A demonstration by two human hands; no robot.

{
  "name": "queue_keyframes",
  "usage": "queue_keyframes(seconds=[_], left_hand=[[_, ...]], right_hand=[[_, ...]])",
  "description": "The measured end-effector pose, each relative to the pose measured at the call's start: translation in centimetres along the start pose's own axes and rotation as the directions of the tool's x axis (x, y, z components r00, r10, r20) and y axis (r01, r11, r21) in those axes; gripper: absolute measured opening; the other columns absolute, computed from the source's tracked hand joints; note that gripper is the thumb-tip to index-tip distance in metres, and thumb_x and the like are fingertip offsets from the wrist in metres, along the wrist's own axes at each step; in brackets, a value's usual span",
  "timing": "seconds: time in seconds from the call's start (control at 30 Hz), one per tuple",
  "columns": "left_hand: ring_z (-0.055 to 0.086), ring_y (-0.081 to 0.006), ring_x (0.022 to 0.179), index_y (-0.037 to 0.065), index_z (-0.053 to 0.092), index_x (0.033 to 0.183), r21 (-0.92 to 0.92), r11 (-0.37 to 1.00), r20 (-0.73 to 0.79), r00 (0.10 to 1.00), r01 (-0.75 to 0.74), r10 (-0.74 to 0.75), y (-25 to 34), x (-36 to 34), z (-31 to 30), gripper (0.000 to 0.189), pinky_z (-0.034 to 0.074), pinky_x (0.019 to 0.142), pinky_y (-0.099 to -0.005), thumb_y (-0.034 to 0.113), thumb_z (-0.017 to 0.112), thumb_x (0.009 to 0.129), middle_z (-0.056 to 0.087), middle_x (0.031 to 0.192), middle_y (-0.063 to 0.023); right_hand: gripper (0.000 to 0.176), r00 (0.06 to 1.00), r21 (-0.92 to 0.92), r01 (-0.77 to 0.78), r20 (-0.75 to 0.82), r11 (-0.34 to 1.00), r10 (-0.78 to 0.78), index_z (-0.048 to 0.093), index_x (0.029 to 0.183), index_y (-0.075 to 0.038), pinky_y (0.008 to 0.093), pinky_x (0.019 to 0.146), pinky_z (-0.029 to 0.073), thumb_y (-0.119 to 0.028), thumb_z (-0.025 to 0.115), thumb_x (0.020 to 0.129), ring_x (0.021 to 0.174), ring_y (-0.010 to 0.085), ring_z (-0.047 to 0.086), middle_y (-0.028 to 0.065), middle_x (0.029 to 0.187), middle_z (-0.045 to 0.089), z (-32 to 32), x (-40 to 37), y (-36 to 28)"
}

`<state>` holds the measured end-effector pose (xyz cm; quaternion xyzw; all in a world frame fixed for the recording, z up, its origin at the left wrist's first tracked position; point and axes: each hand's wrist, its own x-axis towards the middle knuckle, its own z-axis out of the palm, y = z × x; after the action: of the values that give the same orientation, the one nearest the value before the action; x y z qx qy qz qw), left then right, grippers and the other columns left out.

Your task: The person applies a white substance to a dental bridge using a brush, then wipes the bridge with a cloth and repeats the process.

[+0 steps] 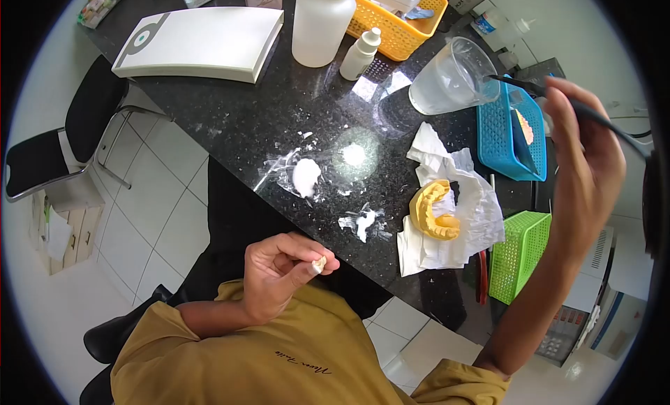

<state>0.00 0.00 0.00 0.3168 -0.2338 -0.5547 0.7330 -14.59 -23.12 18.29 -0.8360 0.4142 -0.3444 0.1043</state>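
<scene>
My left hand (285,269) is closed near the counter's front edge, thumb and fingers pinching a small cream-white, tooth-like piece (319,264). Raised at the right, my right hand (590,143) grips a slim black tool (536,89). The tool's thin dark tip overlaps the rim of a clear plastic cup (447,80) in this view. Between the hands, a yellow dental arch model (427,211) lies on crumpled white tissue (478,209). A mound of white powder (306,177) and a smaller white smear (364,225) are on the black counter (230,129).
At the back stand a white box (202,42), a large translucent bottle (321,28) and a small dropper bottle (360,56). Yellow (398,38), blue (497,143) and green (520,251) baskets line the right side. A black chair (94,112) is at the left.
</scene>
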Motion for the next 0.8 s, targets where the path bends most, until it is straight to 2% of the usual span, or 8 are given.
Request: queue_keyframes(seconds=[0.2,0.27,0.3,0.37,0.5,0.57,0.63,0.8], left_hand=[[0.067,-0.0241,0.090,-0.002,0.060,0.091,-0.015,1.000,-0.017,1.000,0.017,-0.017,0.9,0.1,0.2,0.005,0.057,0.081,-0.0350,-0.003,0.061,0.087,0.064,0.096,-0.0187],[0.067,-0.0241,0.090,-0.002,0.060,0.091,0.005,1.000,-0.016,1.000,0.008,-0.008,0.9,0.1,0.1,0.005,0.057,0.081,-0.0347,-0.002,0.062,0.086,0.064,0.097,-0.0189],[0.067,-0.0241,0.090,-0.002,0.060,0.091,-0.004,1.000,-0.016,1.000,0.017,-0.017,0.9,0.1,0.1,0.005,0.057,0.081,-0.0347,-0.002,0.062,0.086,0.064,0.097,-0.0189],[0.067,-0.0244,0.090,-0.002,0.061,0.091,0.008,1.000,0.004,1.000,0.021,-0.021,1.0,0.1,0.1,0.005,0.058,0.080,-0.0345,-0.002,0.062,0.086,0.064,0.097,-0.0192],[0.067,-0.0243,0.089,-0.002,0.060,0.092,0.032,0.999,-0.025,0.999,0.041,-0.040,1.0,0.1,0.4,0.005,0.058,0.079,-0.0347,-0.002,0.062,0.087,0.064,0.098,-0.0190],[0.067,-0.0240,0.088,-0.002,0.060,0.091,0.028,0.999,-0.024,0.999,0.031,-0.031,0.9,0.1,0.4,0.005,0.058,0.079,-0.0348,-0.001,0.062,0.087,0.064,0.098,-0.0191],[0.067,-0.0238,0.088,-0.002,0.060,0.091,0.028,0.999,-0.023,0.999,0.023,-0.023,0.8,0.1,0.4,0.005,0.058,0.078,-0.0348,-0.001,0.062,0.087,0.064,0.098,-0.0191],[0.067,-0.0232,0.087,-0.002,0.059,0.091,0.032,0.999,-0.043,0.999,0.016,-0.015,0.7,-0.1,0.7,0.004,0.057,0.078,-0.0343,-0.001,0.061,0.087,0.064,0.098,-0.0186]], right_hand=[[0.019,0.987,-0.126,0.078,0.146,0.989,-0.059,0.068,0.092,0.002,0.0184,0.062,0.043,-0.015,0.068,0.085,0.068,0.0076,0.055,0.0038,0.078,0.065,1.4,0.7,-0.2],[0.021,0.995,0.120,0.002,-0.103,0.993,0.010,0.067,0.094,0.002,0.0173,0.063,0.043,-0.017,0.068,0.086,0.067,0.0086,0.057,0.0050,0.080,0.066,-0.5,-1.4,-1.9],[0.019,0.984,0.077,-0.001,-0.176,0.997,0.015,0.066,0.095,0.004,0.0159,0.063,0.043,-0.014,0.065,0.087,0.068,0.0090,0.058,0.0073,0.080,0.066,-1.5,-2.8,-2.5],[0.015,0.988,0.289,-0.018,-0.142,0.957,0.061,0.061,0.091,0.006,0.0180,0.059,0.044,-0.008,0.063,0.086,0.066,0.0101,0.059,0.0108,0.078,0.063,-3.0,-6.4,-3.1],[0.010,0.982,0.192,-0.155,-0.075,0.969,0.172,0.060,0.090,0.006,0.0205,0.059,0.044,0.000,0.063,0.082,0.065,0.0147,0.058,0.0136,0.078,0.062,-2.8,-12.7,-1.7],[0.011,0.987,0.163,-0.100,-0.105,0.982,0.118,0.061,0.090,0.006,0.0193,0.056,0.042,0.001,0.064,0.081,0.064,0.0132,0.058,0.0124,0.076,0.064,-2.2,-13.7,-0.6],[0.011,0.970,0.211,-0.220,-0.052,0.952,0.236,0.064,0.091,0.005,0.0181,0.054,0.039,0.002,0.065,0.081,0.062,0.0101,0.056,0.0104,0.077,0.065,-1.6,-14.7,0.1],[0.012,0.977,0.171,-0.214,0.048,0.962,0.209,0.065,0.089,0.003,0.0185,0.051,0.036,0.004,0.066,0.078,0.059,0.0085,0.053,0.0071,0.074,0.064,-0.7,-14.2,1.7]])
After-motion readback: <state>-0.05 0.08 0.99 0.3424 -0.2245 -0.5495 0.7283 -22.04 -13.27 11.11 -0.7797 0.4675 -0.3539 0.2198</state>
